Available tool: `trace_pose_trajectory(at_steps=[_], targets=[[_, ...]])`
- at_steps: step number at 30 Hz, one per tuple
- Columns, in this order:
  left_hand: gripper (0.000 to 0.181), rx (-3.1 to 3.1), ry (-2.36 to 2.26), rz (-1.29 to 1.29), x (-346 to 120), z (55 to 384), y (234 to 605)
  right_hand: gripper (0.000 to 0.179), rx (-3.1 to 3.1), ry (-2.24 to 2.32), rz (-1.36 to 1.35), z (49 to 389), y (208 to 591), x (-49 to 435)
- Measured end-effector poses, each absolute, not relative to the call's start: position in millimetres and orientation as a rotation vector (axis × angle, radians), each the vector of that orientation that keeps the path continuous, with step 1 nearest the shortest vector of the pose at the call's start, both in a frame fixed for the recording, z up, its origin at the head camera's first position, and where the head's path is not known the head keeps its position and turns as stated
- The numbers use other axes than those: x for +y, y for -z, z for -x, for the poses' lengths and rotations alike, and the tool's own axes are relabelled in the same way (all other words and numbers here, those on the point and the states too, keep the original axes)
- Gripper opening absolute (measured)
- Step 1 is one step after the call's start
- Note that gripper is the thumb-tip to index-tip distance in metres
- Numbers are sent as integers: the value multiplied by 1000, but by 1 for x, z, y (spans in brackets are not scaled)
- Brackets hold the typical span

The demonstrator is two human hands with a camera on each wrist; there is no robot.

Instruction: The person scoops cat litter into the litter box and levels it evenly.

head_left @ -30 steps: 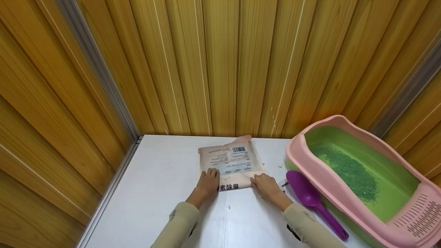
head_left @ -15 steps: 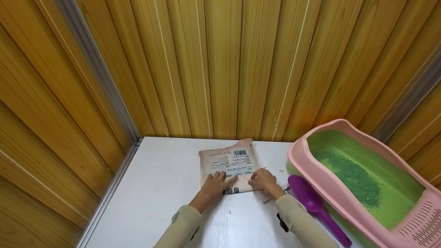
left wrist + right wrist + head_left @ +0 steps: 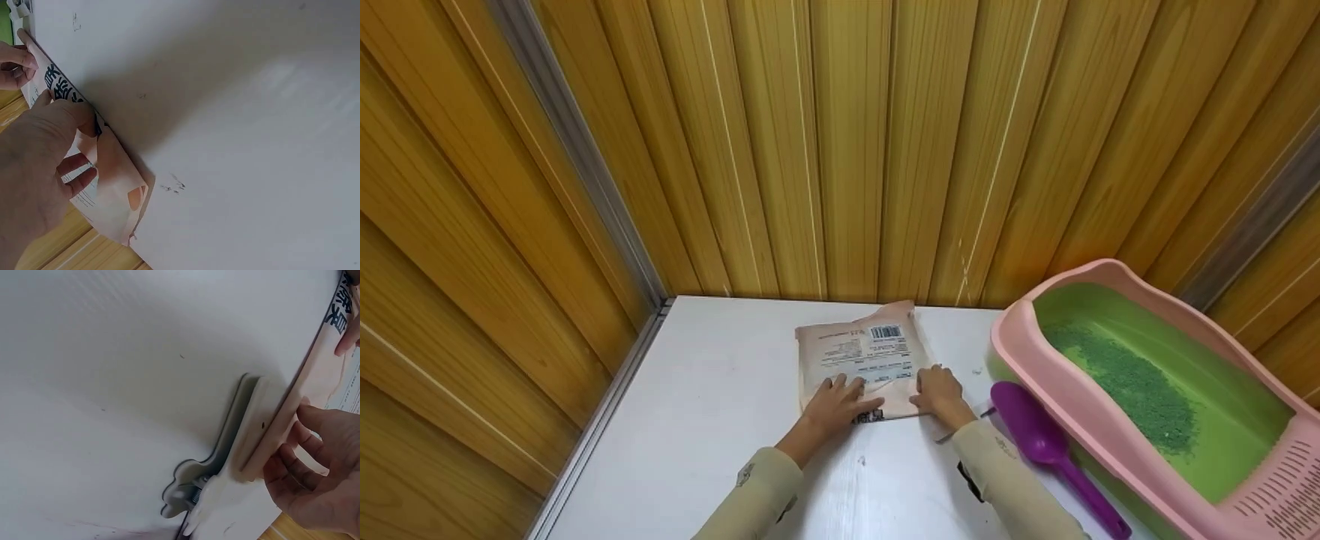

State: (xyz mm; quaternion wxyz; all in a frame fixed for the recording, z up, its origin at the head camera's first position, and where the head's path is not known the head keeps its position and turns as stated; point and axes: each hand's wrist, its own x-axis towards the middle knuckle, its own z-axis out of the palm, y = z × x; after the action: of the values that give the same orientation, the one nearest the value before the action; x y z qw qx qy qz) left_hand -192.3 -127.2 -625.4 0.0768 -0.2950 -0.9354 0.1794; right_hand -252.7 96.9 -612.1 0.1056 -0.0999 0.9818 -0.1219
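Note:
A pink printed bag [image 3: 861, 349] lies flat on the white table, its near edge folded over in a strip with large black characters. My left hand [image 3: 834, 407] rests on the bag's near left part with fingers spread, the thumb lying along the fold. At the right end of the fold, my right hand [image 3: 939, 390] pinches the folded strip [image 3: 315, 377] between thumb and curled fingers. A pale sealing clip [image 3: 225, 444] with a metal spring lies on the table beside the bag's right corner; in the head view my right forearm mostly covers it.
To the right stands a pink-rimmed green litter box [image 3: 1117, 420] holding green granules [image 3: 1132, 382]. A purple scoop [image 3: 1039, 439] lies along its left side. Wood-patterned panels [image 3: 847, 150] rise behind the white table [image 3: 690, 420].
My left hand has slid right along the fold and spread its fingers. My right hand has shifted slightly and stays at the bag's right edge. The clip shows more beside my right forearm.

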Motion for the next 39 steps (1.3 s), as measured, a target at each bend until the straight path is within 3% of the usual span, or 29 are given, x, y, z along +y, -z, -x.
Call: trace_pose_trajectory(at_steps=[19, 28, 34, 39], targets=[[38, -2636, -1061, 1256, -170, 191, 599, 22, 2704, 500, 258, 254, 595, 100], [13, -2705, -769, 1176, -178, 186, 606, 27, 2734, 484, 343, 257, 599, 108], [17, -2791, -676, 991, -142, 194, 606, 25, 2758, 473, 353, 251, 597, 107], [58, -2862, -912, 914, -110, 196, 601, 22, 2768, 444, 341, 250, 597, 103]])
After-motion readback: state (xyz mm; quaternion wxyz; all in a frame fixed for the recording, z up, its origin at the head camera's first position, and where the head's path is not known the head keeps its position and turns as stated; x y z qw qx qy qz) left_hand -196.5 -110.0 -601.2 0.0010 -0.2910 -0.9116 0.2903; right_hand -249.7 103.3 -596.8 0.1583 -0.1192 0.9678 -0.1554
